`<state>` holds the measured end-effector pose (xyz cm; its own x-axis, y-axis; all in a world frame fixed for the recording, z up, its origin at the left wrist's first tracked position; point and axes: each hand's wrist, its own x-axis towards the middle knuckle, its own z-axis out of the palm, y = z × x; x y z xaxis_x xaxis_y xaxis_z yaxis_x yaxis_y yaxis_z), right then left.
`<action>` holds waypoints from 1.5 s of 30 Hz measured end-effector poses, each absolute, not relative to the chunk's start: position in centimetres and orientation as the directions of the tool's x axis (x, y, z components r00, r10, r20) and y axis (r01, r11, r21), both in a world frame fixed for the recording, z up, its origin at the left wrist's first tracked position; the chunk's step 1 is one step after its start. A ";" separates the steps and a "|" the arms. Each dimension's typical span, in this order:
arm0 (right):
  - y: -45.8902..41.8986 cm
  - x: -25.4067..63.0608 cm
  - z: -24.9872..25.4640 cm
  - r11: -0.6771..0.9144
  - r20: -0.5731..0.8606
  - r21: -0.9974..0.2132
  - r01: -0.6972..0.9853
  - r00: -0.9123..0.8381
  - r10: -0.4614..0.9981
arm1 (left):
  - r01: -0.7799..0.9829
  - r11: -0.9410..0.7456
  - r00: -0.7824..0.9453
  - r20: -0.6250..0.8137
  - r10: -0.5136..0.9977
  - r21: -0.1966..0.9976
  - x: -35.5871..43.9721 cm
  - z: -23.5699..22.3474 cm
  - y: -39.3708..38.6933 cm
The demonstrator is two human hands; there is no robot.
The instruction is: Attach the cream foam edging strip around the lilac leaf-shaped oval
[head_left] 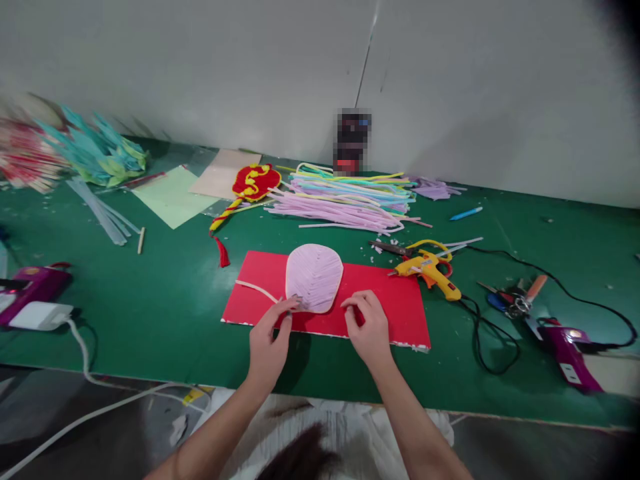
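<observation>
At centre, a matt, ridged surface is shown by the lilac panel (315, 277); the smooth red board (263, 273) beneath is edged roughly at six o'clock. At three o'clock, the glue gun (430, 268) is cased in smooth yellow plastic.

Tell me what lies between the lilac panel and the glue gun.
In the head view, a bare stretch of red board separates the lilac panel from the glue gun.
</observation>
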<state>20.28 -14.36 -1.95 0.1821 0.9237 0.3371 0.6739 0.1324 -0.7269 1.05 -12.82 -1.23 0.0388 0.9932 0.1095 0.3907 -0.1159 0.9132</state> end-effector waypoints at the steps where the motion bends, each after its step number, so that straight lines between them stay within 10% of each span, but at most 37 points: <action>1: -14.4 20.3 -2.0 0.133 0.337 -0.726 0.674 0.182 0.924 | 0.376 -0.110 0.028 0.107 0.994 0.920 1.0 -1.3 -12.8; 12: -14.6 20.2 -1.7 0.169 0.379 -0.693 0.701 0.155 0.912 | 0.455 -0.223 0.149 0.173 0.974 0.862 1.1 -1.2 -12.6; 23: -16.1 19.7 -1.7 0.258 0.384 -0.400 0.879 -0.094 0.919 | 0.710 -0.640 0.614 0.186 0.767 0.294 1.3 -1.1 -14.0; 45: -16.0 19.6 -1.7 0.224 0.274 -0.309 0.925 -0.139 0.952 | 0.784 -0.574 0.548 0.170 0.819 0.236 2.2 -1.2 -13.6</action>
<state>19.61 -16.01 -1.70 -0.1386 0.9517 0.2739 0.9245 0.2235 -0.3087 2.15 -13.57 -1.24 0.5484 0.8187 0.1703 0.7840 -0.5742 0.2360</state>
